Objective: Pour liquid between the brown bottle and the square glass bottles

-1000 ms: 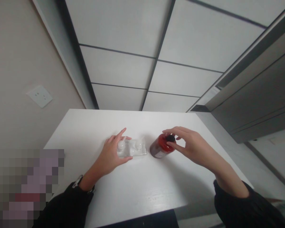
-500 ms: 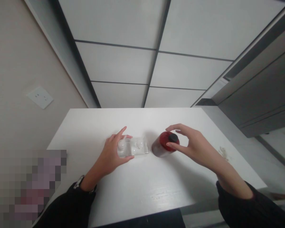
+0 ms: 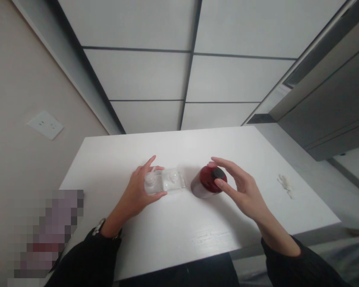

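My left hand (image 3: 137,184) is curved around a pair of clear, see-through bottles with rounded tops, its thumb along the near side and fingers along the far side. The left clear bottle (image 3: 150,185) sits in my palm; the right clear bottle (image 3: 173,180) stands against it, past my fingertips. The index finger points up and away. To the right is a dark red bottle (image 3: 208,184) with a black cap, upright on the white table. My right hand (image 3: 239,184) wraps its shoulder, thumb in front near the cap and fingers behind.
The white table (image 3: 155,235) reaches back to a panelled white cabinet door (image 3: 146,75). A small pale bundle of strands (image 3: 285,186) lies near the table's right edge. On the left wall is a power socket (image 3: 46,124). A pixelated patch covers the lower left.
My right thumb has come up closer to the black cap and the hand sits nearer the red bottle. The view has shifted slightly; both hands remain at the same bottles.
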Motion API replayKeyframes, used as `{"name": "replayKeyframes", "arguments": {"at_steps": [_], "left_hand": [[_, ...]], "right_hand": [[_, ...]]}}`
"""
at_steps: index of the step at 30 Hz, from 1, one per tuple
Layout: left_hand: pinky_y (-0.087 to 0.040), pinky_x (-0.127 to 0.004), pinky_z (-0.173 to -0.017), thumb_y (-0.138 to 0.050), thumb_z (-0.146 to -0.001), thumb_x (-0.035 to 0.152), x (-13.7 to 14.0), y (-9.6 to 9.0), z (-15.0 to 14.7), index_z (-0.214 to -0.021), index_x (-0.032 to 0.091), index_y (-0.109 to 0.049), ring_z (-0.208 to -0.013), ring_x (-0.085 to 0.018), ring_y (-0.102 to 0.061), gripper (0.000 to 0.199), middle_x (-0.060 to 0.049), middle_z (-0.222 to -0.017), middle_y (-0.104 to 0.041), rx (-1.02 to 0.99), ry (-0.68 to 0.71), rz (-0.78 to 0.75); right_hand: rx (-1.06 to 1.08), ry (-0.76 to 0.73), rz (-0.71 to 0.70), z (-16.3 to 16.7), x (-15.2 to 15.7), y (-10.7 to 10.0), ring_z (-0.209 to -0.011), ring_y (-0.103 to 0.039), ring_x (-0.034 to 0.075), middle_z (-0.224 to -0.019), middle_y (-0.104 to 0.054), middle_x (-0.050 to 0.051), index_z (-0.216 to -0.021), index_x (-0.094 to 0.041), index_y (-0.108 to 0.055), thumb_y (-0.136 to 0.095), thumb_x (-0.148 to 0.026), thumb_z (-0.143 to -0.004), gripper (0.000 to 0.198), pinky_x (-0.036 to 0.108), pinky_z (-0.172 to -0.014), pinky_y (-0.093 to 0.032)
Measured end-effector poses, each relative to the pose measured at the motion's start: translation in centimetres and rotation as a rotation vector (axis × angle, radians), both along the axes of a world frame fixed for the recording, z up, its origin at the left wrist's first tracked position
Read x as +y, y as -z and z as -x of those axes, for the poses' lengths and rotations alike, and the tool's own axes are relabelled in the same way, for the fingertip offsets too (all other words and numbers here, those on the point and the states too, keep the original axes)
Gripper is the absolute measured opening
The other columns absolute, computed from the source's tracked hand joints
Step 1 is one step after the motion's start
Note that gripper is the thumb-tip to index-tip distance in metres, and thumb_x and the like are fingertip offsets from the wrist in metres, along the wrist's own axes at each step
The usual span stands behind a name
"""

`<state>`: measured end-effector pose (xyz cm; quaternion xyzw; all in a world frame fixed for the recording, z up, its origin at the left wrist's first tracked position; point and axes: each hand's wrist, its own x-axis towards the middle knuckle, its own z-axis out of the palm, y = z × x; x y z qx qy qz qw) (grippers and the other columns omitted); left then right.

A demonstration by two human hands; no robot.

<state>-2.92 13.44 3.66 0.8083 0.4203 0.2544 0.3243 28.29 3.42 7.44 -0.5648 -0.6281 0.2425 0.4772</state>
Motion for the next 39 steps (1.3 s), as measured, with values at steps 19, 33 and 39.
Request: {"name": "replayKeyframes", "arguments": {"at_steps": [19,33,39], "left_hand": [[-0.043,-0.056,-0.124,-0.09,-0.082,0.042,0.6,0.7,0.6,-0.17,0.028,-0.026,-0.142,-0.034,-0.061,0.109,-0.012,-0.149,-0.07,0.009,0.016,-0.004],[-0.037,-0.058,-0.129,-0.089,-0.084,0.046,0.8,0.8,0.7,-0.17,0.026,-0.024,-0.149,-0.034,-0.056,0.109,-0.014,-0.147,-0.07,-0.015,0.02,0.025],[-0.036,-0.059,-0.13,-0.087,-0.085,0.047,0.9,0.8,0.7,-0.17,0.027,-0.022,-0.145,-0.033,-0.06,0.109,-0.015,-0.147,-0.07,0.006,0.028,0.021]], "right_hand": [[0.219,0.095,-0.197,4.8,-1.9,3.0,-0.117,-0.077,0.029,-0.101,-0.082,0.005,-0.114,-0.032,-0.064,-0.066,-0.053,-0.103,0.023,0.064,-0.12,-0.049],[0.196,0.111,-0.323,5.5,-3.4,4.0,-0.108,-0.078,0.03,-0.097,-0.083,0.006,-0.118,-0.033,-0.065,-0.048,-0.055,-0.109,0.029,0.063,-0.115,-0.051],[0.189,0.106,-0.307,5.3,-3.7,3.9,-0.101,-0.079,0.03,-0.093,-0.083,0.005,-0.12,-0.032,-0.064,-0.054,-0.067,-0.103,0.04,0.062,-0.116,-0.052]]}}
